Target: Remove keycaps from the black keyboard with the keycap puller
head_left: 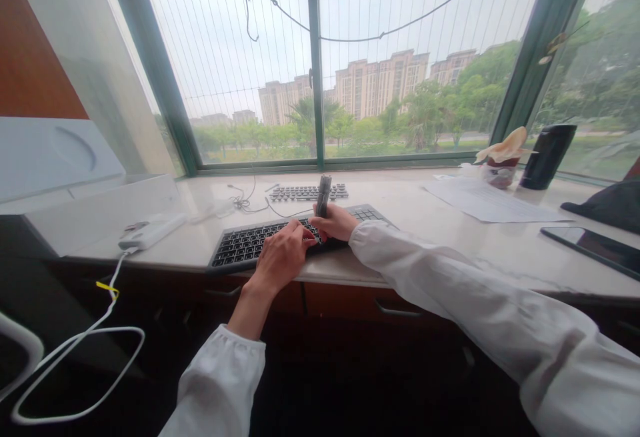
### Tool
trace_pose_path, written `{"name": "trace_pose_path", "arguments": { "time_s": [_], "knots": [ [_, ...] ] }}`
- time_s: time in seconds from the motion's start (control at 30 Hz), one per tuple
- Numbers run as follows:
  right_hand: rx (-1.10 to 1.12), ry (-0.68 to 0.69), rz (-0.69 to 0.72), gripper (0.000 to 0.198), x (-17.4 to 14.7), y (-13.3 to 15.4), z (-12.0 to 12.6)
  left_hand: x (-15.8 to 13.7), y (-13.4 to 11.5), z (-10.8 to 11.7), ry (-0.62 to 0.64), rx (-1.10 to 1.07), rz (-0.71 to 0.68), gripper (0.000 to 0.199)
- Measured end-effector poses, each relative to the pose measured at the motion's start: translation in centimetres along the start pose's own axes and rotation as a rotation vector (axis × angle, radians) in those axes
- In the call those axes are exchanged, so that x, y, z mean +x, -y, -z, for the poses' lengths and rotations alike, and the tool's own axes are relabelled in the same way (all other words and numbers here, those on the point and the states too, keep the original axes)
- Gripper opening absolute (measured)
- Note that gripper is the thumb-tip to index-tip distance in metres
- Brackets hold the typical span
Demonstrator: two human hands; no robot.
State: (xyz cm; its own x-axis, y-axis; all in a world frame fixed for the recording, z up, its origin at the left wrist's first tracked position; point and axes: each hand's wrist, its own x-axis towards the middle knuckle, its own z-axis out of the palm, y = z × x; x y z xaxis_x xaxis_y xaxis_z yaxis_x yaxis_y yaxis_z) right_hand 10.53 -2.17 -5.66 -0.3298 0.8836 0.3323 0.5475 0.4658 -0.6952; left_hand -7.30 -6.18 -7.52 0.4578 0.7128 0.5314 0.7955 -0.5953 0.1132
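Note:
A dark keyboard [245, 245] lies at the front edge of the pale counter, slightly angled. My left hand [283, 253] is over its middle, fingers bent and pinched together at the keys; whatever lies between the fingertips is hidden. Just to the right, my right hand [336, 225] is closed around an upright dark stick-shaped tool [324, 195]. Its lower end is down at the keyboard, close to my left fingertips, and is partly covered by my fingers. Behind the keyboard, small dark key-like pieces [310, 191] lie in rows.
Thin cables [245, 202] lie behind the keyboard. At left is a white power strip [150, 231] with a white cord. To the right are paper sheets [493, 200], a phone [593, 247], a dark cap [607, 205], a cup [501, 173] and a black tumbler [547, 157] by the window.

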Motion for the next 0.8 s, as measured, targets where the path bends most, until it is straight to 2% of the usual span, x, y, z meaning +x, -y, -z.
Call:
{"name": "trace_pose_path", "arguments": {
  "time_s": [0.23,0.6,0.8],
  "knots": [
    [-0.010,-0.023,-0.036,0.022,-0.26,0.55,-0.21,0.00,-0.04,0.00,0.010,-0.013,0.042,0.025],
    [0.027,0.002,-0.093,0.025,-0.25,-0.11,-0.19,0.06,0.10,-0.02,0.013,-0.059,0.068,0.025],
    [0.112,-0.028,-0.229,0.032,-0.34,0.29,-0.49,-0.05,0.14,-0.04,0.014,-0.095,0.068,0.025]
  ]
}}
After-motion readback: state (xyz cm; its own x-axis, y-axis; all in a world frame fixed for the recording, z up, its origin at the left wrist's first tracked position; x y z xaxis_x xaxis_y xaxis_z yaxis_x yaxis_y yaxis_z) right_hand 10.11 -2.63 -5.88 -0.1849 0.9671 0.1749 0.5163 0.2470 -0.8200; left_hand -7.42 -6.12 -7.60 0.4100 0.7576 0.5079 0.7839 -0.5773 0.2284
